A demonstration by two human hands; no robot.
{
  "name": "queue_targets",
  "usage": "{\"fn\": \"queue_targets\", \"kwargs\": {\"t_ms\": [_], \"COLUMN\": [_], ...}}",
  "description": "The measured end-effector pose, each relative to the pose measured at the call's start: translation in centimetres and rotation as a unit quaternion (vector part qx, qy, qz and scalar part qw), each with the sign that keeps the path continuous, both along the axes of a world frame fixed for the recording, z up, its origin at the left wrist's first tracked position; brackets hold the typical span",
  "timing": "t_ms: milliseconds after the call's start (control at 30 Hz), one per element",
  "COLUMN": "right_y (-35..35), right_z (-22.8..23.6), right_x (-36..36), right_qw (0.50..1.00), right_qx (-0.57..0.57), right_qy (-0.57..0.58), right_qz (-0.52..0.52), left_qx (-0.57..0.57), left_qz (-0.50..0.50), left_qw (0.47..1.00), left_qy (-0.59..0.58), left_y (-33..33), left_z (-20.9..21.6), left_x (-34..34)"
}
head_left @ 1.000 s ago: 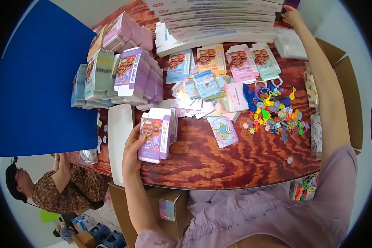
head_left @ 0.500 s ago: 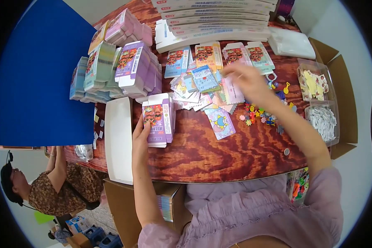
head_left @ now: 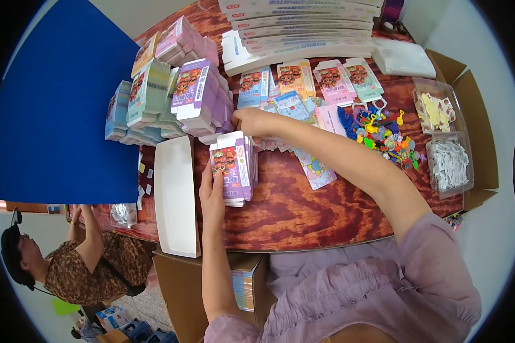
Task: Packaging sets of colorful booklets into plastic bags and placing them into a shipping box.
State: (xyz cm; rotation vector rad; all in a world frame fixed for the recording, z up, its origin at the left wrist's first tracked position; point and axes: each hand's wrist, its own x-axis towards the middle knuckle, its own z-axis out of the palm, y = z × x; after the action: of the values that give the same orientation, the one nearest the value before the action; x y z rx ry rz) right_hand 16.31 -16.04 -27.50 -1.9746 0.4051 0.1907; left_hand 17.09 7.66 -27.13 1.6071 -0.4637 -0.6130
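Note:
My left hand [head_left: 213, 186] grips the left side of a small stack of flat purple cartons [head_left: 228, 168] near the table's front, thumb on the top one. Just beyond that stack, my right hand [head_left: 253, 123] is closed with its fingers curled down; whatever is in them is hidden. It is beside a tall pile of purple cartons [head_left: 190, 94]. My right forearm crosses over assorted cards and a blue sachet [head_left: 290, 106]. A patterned card [head_left: 317, 174] lies partly under that arm.
Blue [head_left: 253, 86], orange [head_left: 296, 79], pink [head_left: 333, 83] and green cartons [head_left: 363, 80] lie behind the cards. Small plastic toys [head_left: 386, 137] are heaped at right, by two clear tubs [head_left: 451, 163]. A white tray [head_left: 176, 197] and blue panel [head_left: 63, 108] stand left; a co-worker [head_left: 86, 263] sits beyond.
My right hand has swung left from above the cards to the far edge of the purple carton stack. My left hand keeps its hold. The whole view has shifted slightly.

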Motion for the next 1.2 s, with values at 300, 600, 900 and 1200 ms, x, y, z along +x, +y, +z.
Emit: {"fn": "queue_targets", "kwargs": {"t_ms": [300,600,900,1200], "right_y": [-1.9,-0.5,-0.2,8.3], "right_z": [0.8,0.4,0.6,3.0], "right_x": [-1.4,-0.5,-1.2,-11.8], "right_qw": [0.987,0.986,0.968,0.905], "right_qx": [0.128,0.146,0.234,0.34], "right_qy": [-0.026,0.003,-0.015,-0.13], "right_qz": [-0.095,-0.078,-0.087,-0.22], "left_qx": [0.077,0.059,0.043,0.094], "left_qz": [0.042,-0.028,-0.06,-0.055], "left_qw": [0.979,0.985,0.983,0.987], "left_qy": [-0.186,0.159,0.17,0.119], "left_y": [-0.8,-3.0,-3.8,-1.1], "left_z": [-0.6,0.1,0.0,3.1], "left_x": [1.6,10.0,10.5,3.9]}}
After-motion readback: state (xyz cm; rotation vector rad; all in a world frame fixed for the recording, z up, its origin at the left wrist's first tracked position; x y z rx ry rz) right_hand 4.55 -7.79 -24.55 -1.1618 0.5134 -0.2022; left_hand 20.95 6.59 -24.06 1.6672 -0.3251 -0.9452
